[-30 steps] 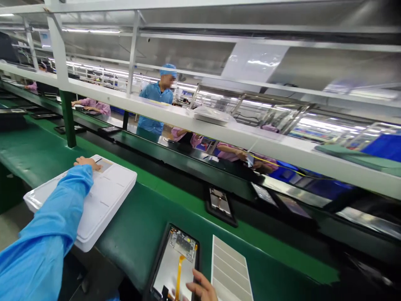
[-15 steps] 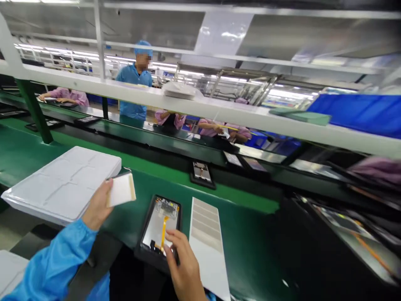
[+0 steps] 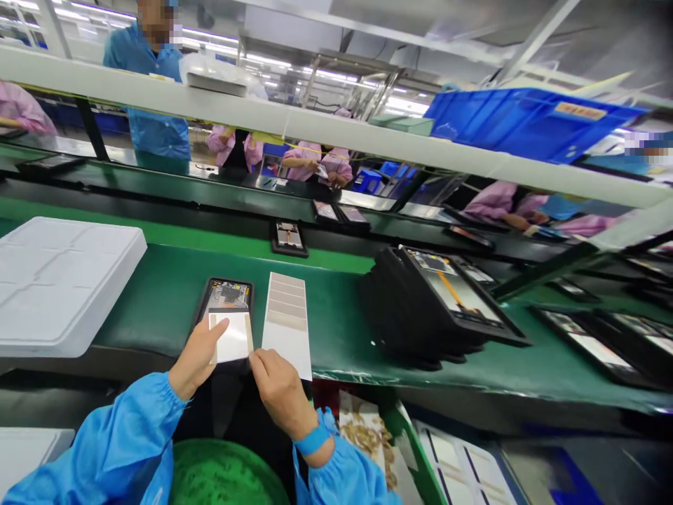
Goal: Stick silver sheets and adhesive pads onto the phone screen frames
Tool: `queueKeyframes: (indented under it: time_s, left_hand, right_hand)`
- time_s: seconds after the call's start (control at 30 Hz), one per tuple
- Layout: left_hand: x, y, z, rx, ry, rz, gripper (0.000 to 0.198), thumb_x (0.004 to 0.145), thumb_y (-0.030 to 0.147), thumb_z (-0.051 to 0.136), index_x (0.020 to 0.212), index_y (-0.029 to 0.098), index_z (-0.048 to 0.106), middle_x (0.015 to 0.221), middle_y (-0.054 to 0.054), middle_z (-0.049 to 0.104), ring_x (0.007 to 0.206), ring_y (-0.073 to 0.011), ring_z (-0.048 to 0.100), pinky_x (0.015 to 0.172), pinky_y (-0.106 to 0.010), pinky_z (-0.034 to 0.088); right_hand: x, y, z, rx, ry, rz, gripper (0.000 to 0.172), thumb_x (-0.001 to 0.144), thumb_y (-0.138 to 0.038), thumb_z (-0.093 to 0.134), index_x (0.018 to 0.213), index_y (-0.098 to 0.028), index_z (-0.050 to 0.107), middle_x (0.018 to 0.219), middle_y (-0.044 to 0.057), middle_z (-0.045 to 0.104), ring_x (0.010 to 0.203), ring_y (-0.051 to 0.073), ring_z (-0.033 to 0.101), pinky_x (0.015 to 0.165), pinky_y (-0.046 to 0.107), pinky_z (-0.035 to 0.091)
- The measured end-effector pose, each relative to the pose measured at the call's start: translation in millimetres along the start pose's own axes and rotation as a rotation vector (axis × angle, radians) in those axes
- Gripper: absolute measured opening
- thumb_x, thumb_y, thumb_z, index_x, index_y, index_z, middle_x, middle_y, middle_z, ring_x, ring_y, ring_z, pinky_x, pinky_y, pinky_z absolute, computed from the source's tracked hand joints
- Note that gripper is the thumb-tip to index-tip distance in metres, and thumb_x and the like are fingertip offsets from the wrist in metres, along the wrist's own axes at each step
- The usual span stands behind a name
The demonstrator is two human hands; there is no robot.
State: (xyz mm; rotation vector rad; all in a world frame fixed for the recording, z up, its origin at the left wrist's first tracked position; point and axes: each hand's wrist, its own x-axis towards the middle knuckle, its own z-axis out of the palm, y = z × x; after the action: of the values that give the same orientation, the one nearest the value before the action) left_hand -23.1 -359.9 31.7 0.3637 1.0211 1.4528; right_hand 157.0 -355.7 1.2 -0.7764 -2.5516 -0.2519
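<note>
My left hand [image 3: 195,359] is closed on a flat white battery [image 3: 235,345] with tan strips along its sides and a dark top edge, thumb on its face. At its lower right corner, beside the right strip, the fingers of my right hand [image 3: 281,389] are pinched; whether they grip the strip or the battery itself is hidden. Behind the battery lies an opened tablet [image 3: 230,294] in a black tray, its circuit board showing and its lower part covered. A white sheet with tan adhesive strips [image 3: 287,344] lies just right of it.
A white moulded tray [image 3: 68,256] stands at left. Stacked black trays [image 3: 420,319], an opened tablet on top, stand at right. Below the bench edge are a green round bin [image 3: 226,477] and a box of peeled strips [image 3: 368,435]. Co-workers sit beyond the shelf rail.
My left hand has brought the battery in front of the tablet. My right hand has left the tablet and closed at the battery's corner. The view has turned right and down.
</note>
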Motion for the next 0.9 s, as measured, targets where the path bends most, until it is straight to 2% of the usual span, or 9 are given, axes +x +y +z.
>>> queueKeyframes:
  time_s: [0.17,0.23,0.33,0.4,0.47,0.57,0.67,0.77,0.9]
  left_hand:
    - [-1.0,-11.8,1.1,0.048,-0.125,-0.011,0.061,0.074,0.029,0.081,0.129,0.013,0.061,0.110,-0.014,0.074,0.101,-0.0289,0.071,0.090,-0.038,0.055]
    - [-1.3,-12.1,-5.2,0.062,-0.211,-0.085,0.060,0.077,0.028,0.079,0.132,0.014,0.059,0.111,-0.014,0.074,0.101,-0.0278,0.071,0.090,-0.037,0.055]
    - [0.3,-11.2,-14.3,0.026,-0.260,-0.206,0.055,0.082,0.027,0.075,0.133,0.016,0.059,0.109,-0.014,0.074,0.098,-0.0271,0.072,0.087,-0.036,0.056]
    - [3.6,-13.1,-16.2,-0.034,-0.258,-0.253,0.051,0.085,0.027,0.071,0.134,0.016,0.059,0.108,-0.014,0.074,0.096,-0.0270,0.073,0.084,-0.036,0.057]
    - [8.2,-18.3,-13.8,-0.103,-0.257,-0.292,0.048,0.088,0.029,0.067,0.134,0.017,0.059,0.109,-0.014,0.074,0.095,-0.0267,0.073,0.083,-0.036,0.057]
    - [14.7,-29.2,-5.3,-0.179,-0.226,-0.311,0.046,0.090,0.029,0.065,0.134,0.017,0.059,0.108,-0.013,0.074,0.093,-0.0254,0.073,0.083,-0.035,0.057]
    - [16.3,-37.4,3.6,-0.203,-0.166,-0.251,0.047,0.089,0.029,0.066,0.133,0.016,0.059,0.103,-0.011,0.075,0.087,-0.0229,0.073,0.080,-0.034,0.057]
    - [12.8,-39.4,10.4,-0.192,-0.110,-0.180,0.052,0.086,0.032,0.070,0.134,0.017,0.057,0.098,-0.009,0.075,0.083,-0.0215,0.073,0.078,-0.032,0.056]
    - [7.3,-39.3,16.6,-0.172,-0.052,-0.116,0.053,0.085,0.035,0.071,0.133,0.017,0.057,0.093,-0.008,0.075,0.083,-0.0217,0.073,0.077,-0.032,0.056]
  right_hand:
    - [-9.0,9.5,5.8,0.000,0.013,0.034,0.023,0.091,-0.007,0.046,0.075,-0.018,0.059,0.067,0.004,0.058,0.063,0.018,0.053,0.058,0.030,0.041]
    - [-16.4,30.4,4.6,0.111,0.119,0.239,0.021,0.092,-0.012,0.046,0.077,-0.019,0.059,0.068,0.002,0.060,0.063,0.016,0.055,0.060,0.028,0.043]
    - [-30.3,65.8,-3.0,0.210,0.374,0.732,0.016,0.092,-0.022,0.048,0.084,-0.019,0.061,0.076,0.004,0.067,0.065,0.016,0.061,0.063,0.028,0.047]
    - [-35.8,74.2,-8.0,0.225,0.473,0.886,0.015,0.091,-0.025,0.050,0.084,-0.018,0.062,0.079,0.005,0.069,0.068,0.018,0.063,0.066,0.030,0.049]
    - [-34.6,62.4,-10.7,0.301,0.441,0.800,0.014,0.092,-0.023,0.050,0.085,-0.019,0.062,0.080,0.005,0.069,0.070,0.018,0.064,0.068,0.030,0.051]
    - [-21.8,20.7,-13.3,0.429,0.257,0.450,0.019,0.096,-0.015,0.046,0.098,-0.020,0.064,0.088,0.006,0.069,0.081,0.018,0.066,0.074,0.030,0.054]
    - [-6.0,-14.1,-18.3,0.379,0.088,0.161,0.026,0.099,-0.010,0.042,0.113,-0.019,0.063,0.094,0.008,0.068,0.088,0.019,0.065,0.076,0.030,0.055]
    - [3.7,-24.7,-25.0,0.229,0.001,0.030,0.026,0.100,-0.009,0.041,0.114,-0.016,0.062,0.091,0.009,0.068,0.085,0.020,0.064,0.071,0.031,0.055]
    - [5.6,-23.7,-28.3,0.043,-0.031,-0.042,0.025,0.098,-0.006,0.040,0.106,-0.013,0.063,0.082,0.010,0.065,0.074,0.021,0.060,0.060,0.033,0.050]
